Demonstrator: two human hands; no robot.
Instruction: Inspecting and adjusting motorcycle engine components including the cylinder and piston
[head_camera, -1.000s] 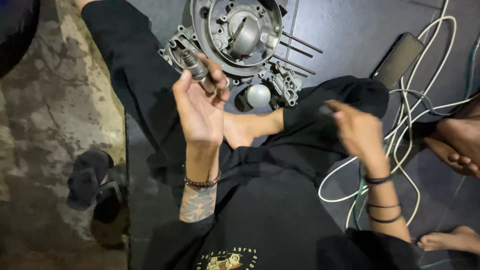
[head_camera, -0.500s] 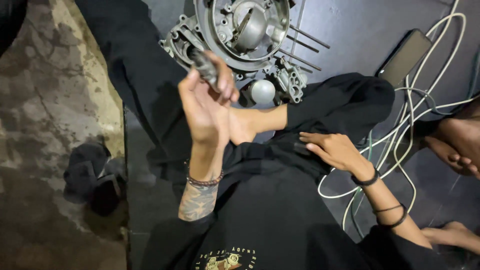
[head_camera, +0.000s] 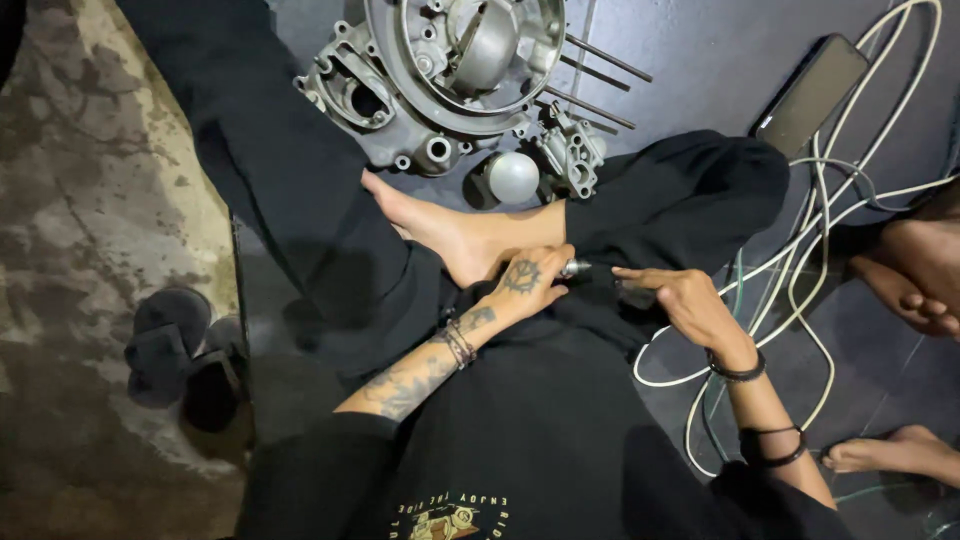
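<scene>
1. The person is sitting on the floor (head_camera: 700, 60) with legs crossed, and the engine case (head_camera: 440, 80) is lying just beyond the bare foot (head_camera: 470, 235), probably so it is staying within arm's reach.
2. The left hand (head_camera: 525, 285) is resting on the lap, on the near side of the engine case, curling closed around a small metal part (head_camera: 575, 268) whose shiny tip is poking out toward the right hand; the lap seems to be serving as a steady rest.
3. The right hand (head_camera: 680, 305) is lying just beside that tip, fingers loosely bent with the forefinger pointing at it; a small dark thing seems to be sitting under the fingers, but I cannot tell whether it is being gripped.
4. A round silver knob (head_camera: 512, 175) is sitting on the floor right beside the engine case, between it and the foot.
5. A phone (head_camera: 812, 92) and white cables (head_camera: 830, 220) are lying well to the right of the engine case, and dark sandals (head_camera: 175, 345) are lying well to its left.
</scene>
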